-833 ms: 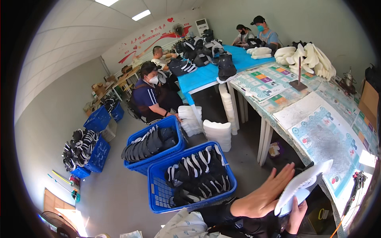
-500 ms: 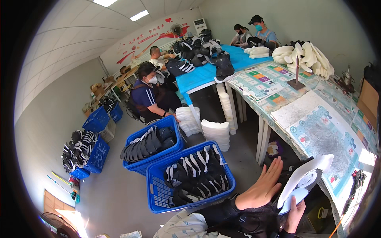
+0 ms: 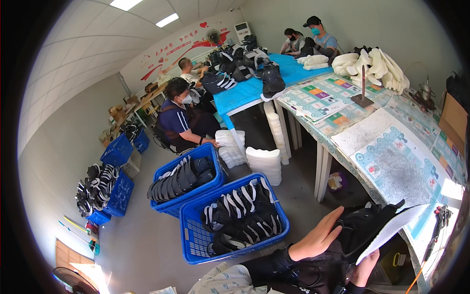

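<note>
In front of me at lower right is a black shoe upper (image 3: pixel 360 225) with a broad white piece (image 3: pixel 391 234) along its right side, tilted up. My right hand (image 3: pixel 366 268) is closed on the lower end of the white piece, its fingers partly hidden behind it. My left hand (image 3: pixel 317 236) lies with straight fingers close together against the left side of the upper, palm toward it; it grips nothing. The inside of the upper is turned out of sight.
Two blue baskets (image 3: pixel 186 240) of black uppers stand left of me, with white pad stacks (image 3: pixel 264 164) beyond. A patterned table (image 3: pixel 357 139) on my right bears a metal post (image 3: pixel 363 88) and white pads (image 3: pixel 377 71). A seated co-worker (image 3: pixel 178 115) and other people work farther back.
The upper has turned, so its inside and a light blue piece no longer show and the white piece now slants upright. My left hand has tilted and shifted slightly left.
</note>
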Demonstrator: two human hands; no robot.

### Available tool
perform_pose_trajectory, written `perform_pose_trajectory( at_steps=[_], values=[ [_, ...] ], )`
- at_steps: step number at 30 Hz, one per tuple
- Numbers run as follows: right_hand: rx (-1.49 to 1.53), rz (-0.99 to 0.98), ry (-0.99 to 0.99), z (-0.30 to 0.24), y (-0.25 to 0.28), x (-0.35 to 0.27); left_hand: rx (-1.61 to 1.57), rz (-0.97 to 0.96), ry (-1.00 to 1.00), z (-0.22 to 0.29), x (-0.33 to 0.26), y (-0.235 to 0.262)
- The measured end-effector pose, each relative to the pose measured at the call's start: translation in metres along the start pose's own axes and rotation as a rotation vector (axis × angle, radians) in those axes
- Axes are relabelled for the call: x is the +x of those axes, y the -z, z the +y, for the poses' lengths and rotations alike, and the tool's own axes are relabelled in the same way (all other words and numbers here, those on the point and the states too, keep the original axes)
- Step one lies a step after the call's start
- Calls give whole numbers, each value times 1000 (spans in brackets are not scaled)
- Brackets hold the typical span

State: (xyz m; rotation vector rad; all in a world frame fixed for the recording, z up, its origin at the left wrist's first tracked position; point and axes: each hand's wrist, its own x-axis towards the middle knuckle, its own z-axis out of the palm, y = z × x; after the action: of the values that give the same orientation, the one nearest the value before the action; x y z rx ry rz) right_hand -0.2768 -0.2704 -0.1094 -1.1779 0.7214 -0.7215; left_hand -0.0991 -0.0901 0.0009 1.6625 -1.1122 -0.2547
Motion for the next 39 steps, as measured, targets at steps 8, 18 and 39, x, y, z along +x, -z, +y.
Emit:
perform_pose_trajectory(
  at_steps=[8, 18, 39],
  values=[
    [143, 214, -137, 7, 3, -13, -446, -240, 396, -66, -7, -21],
    [114, 158, -146, 6, 5, -13, -1034, -100, 392, -88, -5, -33],
    [-43, -16, -36, -11, -5, -4, -601, -102, 283, -63, -7, -19]
  ],
)
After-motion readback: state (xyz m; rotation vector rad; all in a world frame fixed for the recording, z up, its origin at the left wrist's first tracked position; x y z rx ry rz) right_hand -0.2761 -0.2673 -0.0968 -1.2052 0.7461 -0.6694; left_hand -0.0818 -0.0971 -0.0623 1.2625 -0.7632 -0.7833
